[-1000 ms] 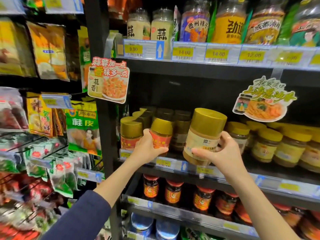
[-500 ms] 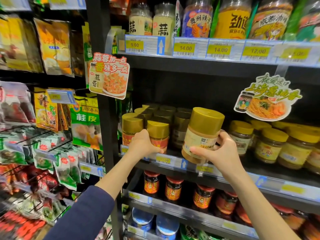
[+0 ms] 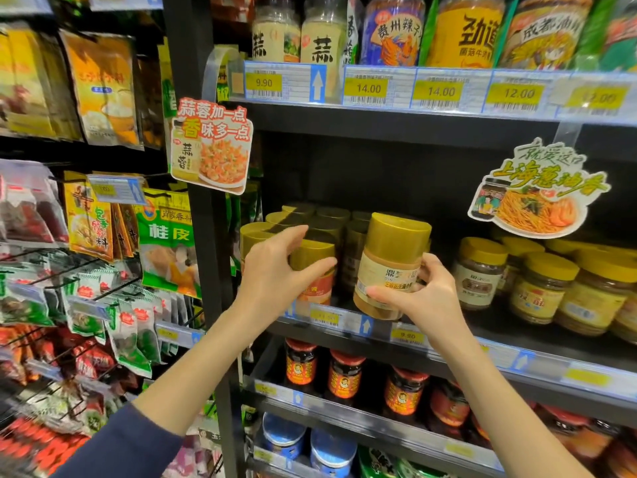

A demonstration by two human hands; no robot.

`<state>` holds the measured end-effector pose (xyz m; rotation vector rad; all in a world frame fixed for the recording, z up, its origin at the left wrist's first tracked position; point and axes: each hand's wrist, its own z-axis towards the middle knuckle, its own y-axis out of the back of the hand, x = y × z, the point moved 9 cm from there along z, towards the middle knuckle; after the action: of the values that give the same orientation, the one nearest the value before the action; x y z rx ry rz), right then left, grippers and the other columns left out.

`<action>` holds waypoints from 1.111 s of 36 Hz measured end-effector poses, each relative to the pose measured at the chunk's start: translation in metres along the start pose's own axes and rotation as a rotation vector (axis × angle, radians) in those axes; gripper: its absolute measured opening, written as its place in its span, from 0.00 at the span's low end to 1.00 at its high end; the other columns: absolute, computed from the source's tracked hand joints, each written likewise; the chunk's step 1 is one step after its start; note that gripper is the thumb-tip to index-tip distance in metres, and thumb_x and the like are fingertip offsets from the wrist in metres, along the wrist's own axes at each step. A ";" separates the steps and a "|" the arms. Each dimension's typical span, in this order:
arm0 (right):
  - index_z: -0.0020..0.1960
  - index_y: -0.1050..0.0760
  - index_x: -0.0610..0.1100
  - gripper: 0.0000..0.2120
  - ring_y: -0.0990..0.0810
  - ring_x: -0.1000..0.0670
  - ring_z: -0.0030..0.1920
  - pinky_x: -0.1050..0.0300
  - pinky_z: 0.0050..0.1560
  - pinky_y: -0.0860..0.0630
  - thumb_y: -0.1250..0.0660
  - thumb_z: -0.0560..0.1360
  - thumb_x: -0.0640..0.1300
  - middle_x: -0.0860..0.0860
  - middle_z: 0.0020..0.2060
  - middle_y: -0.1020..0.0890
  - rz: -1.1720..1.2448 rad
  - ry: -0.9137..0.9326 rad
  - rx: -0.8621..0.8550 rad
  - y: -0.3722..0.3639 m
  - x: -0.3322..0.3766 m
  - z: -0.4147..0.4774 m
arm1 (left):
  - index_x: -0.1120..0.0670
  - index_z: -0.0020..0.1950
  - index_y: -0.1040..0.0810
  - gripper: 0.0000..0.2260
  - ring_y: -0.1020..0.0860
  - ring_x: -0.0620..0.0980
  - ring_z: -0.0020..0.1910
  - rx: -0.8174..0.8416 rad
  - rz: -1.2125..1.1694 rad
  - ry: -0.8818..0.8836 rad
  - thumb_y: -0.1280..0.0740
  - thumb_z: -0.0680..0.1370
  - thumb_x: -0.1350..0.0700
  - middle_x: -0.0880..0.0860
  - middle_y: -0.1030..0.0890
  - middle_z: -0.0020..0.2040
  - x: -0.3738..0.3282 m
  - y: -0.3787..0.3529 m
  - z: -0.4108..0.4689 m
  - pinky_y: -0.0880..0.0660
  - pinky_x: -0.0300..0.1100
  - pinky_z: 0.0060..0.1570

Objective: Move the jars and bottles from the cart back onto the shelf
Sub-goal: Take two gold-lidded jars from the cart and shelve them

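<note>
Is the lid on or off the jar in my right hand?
On: a gold lid caps the jar that the right hand holds.

One view on record: a wide-angle camera worn on the head. It faces the shelf at close range, looking forward and slightly down. Both forearms enter from the lower edge. The left hand and the right hand, which grips a jar, sit near frame centre. Hanging packets fill the left margin.

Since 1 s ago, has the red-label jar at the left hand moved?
Yes, downward. The red-label jar had its lid slightly above the neighbouring gold lid; now its lid sits below that one.
</note>
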<state>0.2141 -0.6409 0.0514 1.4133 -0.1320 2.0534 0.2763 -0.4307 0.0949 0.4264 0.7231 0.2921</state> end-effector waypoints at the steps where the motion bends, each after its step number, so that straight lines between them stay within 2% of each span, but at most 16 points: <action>1: 0.60 0.33 0.50 0.38 0.23 0.53 0.55 0.54 0.52 0.21 0.20 0.54 0.52 0.52 0.56 0.23 -0.018 0.013 -0.005 -0.002 0.001 0.000 | 0.57 0.68 0.29 0.32 0.25 0.47 0.62 0.039 -0.008 -0.036 0.28 0.69 0.45 0.54 0.23 0.64 -0.012 -0.002 0.004 0.27 0.44 0.62; 4: 0.61 0.31 0.47 0.38 0.22 0.54 0.54 0.55 0.52 0.21 0.19 0.55 0.51 0.52 0.55 0.23 -0.059 0.046 -0.025 -0.008 0.005 -0.001 | 0.55 0.71 0.34 0.37 0.28 0.46 0.65 0.209 0.013 -0.079 0.29 0.67 0.40 0.53 0.27 0.68 -0.042 -0.019 0.023 0.28 0.42 0.63; 7: 0.59 0.31 0.47 0.35 0.23 0.60 0.48 0.65 0.46 0.24 0.19 0.57 0.47 0.60 0.47 0.24 -0.076 0.074 -0.048 -0.011 0.011 -0.005 | 0.56 0.73 0.36 0.43 0.27 0.49 0.65 0.374 0.099 -0.056 0.29 0.65 0.36 0.53 0.27 0.68 -0.054 -0.041 0.043 0.27 0.46 0.62; 10: 0.57 0.32 0.50 0.34 0.26 0.64 0.47 0.69 0.45 0.29 0.19 0.56 0.50 0.64 0.45 0.26 -0.105 0.102 -0.061 -0.014 0.016 -0.009 | 0.55 0.67 0.28 0.41 0.24 0.49 0.58 0.497 0.189 -0.016 0.30 0.62 0.31 0.52 0.23 0.62 -0.055 -0.055 0.058 0.23 0.46 0.55; 13: 0.56 0.33 0.53 0.34 0.27 0.64 0.47 0.67 0.47 0.30 0.19 0.56 0.52 0.65 0.45 0.28 -0.112 0.088 -0.066 -0.015 0.015 -0.011 | 0.56 0.60 0.24 0.38 0.21 0.47 0.49 0.565 0.252 -0.031 0.29 0.60 0.31 0.51 0.19 0.52 -0.058 -0.061 0.065 0.21 0.44 0.47; 16: 0.56 0.34 0.53 0.35 0.27 0.61 0.48 0.63 0.50 0.29 0.19 0.56 0.52 0.66 0.44 0.29 -0.137 0.076 -0.077 -0.014 0.014 -0.013 | 0.57 0.59 0.24 0.35 0.21 0.47 0.47 0.600 0.284 -0.054 0.27 0.61 0.34 0.49 0.20 0.50 -0.062 -0.064 0.070 0.22 0.40 0.43; 19: 0.59 0.33 0.50 0.37 0.26 0.57 0.53 0.56 0.55 0.25 0.19 0.56 0.53 0.64 0.44 0.27 -0.153 0.072 -0.091 -0.013 0.016 -0.013 | 0.57 0.54 0.22 0.30 0.20 0.46 0.45 0.645 0.263 -0.081 0.26 0.63 0.36 0.47 0.20 0.44 -0.066 -0.066 0.073 0.25 0.36 0.37; 22: 0.61 0.32 0.50 0.37 0.25 0.58 0.52 0.54 0.56 0.24 0.20 0.57 0.55 0.65 0.45 0.27 -0.146 0.080 -0.104 -0.011 0.019 -0.011 | 0.58 0.63 0.25 0.36 0.21 0.47 0.51 0.659 0.231 -0.083 0.26 0.63 0.37 0.51 0.20 0.54 -0.066 -0.064 0.079 0.21 0.40 0.47; 24: 0.62 0.32 0.49 0.35 0.25 0.60 0.50 0.58 0.53 0.24 0.21 0.59 0.53 0.67 0.45 0.28 -0.137 0.091 -0.105 -0.010 0.021 -0.010 | 0.59 0.67 0.28 0.37 0.22 0.49 0.56 0.665 0.212 -0.080 0.26 0.65 0.39 0.53 0.22 0.60 -0.066 -0.063 0.082 0.22 0.42 0.53; 27: 0.65 0.33 0.48 0.35 0.26 0.65 0.47 0.67 0.49 0.27 0.22 0.63 0.50 0.68 0.46 0.29 -0.136 0.111 -0.060 -0.012 0.024 -0.011 | 0.58 0.69 0.30 0.36 0.25 0.51 0.62 0.666 0.207 -0.071 0.27 0.67 0.42 0.54 0.25 0.65 -0.064 -0.062 0.086 0.25 0.38 0.54; 30: 0.68 0.35 0.50 0.35 0.24 0.63 0.52 0.60 0.57 0.26 0.24 0.65 0.48 0.67 0.50 0.27 -0.181 0.130 0.008 -0.017 0.019 -0.017 | 0.57 0.69 0.31 0.35 0.27 0.51 0.64 0.670 0.175 -0.026 0.27 0.67 0.43 0.54 0.26 0.66 -0.055 -0.065 0.088 0.27 0.38 0.54; 34: 0.73 0.40 0.49 0.38 0.29 0.53 0.66 0.50 0.66 0.29 0.26 0.68 0.51 0.57 0.65 0.28 -0.345 0.129 0.056 -0.019 0.005 -0.031 | 0.56 0.70 0.32 0.36 0.29 0.51 0.66 0.693 0.194 0.001 0.27 0.67 0.42 0.54 0.28 0.68 -0.042 -0.074 0.090 0.29 0.41 0.58; 37: 0.75 0.44 0.48 0.38 0.34 0.53 0.70 0.55 0.69 0.34 0.29 0.70 0.52 0.53 0.71 0.34 -0.482 0.120 0.103 -0.020 -0.004 -0.043 | 0.52 0.70 0.32 0.37 0.29 0.51 0.66 0.699 0.237 0.025 0.27 0.66 0.39 0.52 0.29 0.69 -0.029 -0.078 0.093 0.29 0.44 0.61; 40: 0.75 0.46 0.48 0.37 0.37 0.53 0.71 0.55 0.73 0.42 0.32 0.72 0.54 0.53 0.72 0.35 -0.584 0.135 0.145 -0.021 -0.010 -0.053 | 0.51 0.70 0.33 0.37 0.29 0.52 0.66 0.718 0.277 0.037 0.28 0.66 0.38 0.52 0.29 0.69 -0.020 -0.081 0.094 0.28 0.47 0.62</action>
<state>0.1849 -0.6064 0.0148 1.2062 0.4455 1.6785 0.3360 -0.5353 0.1315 1.2116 0.7940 0.2946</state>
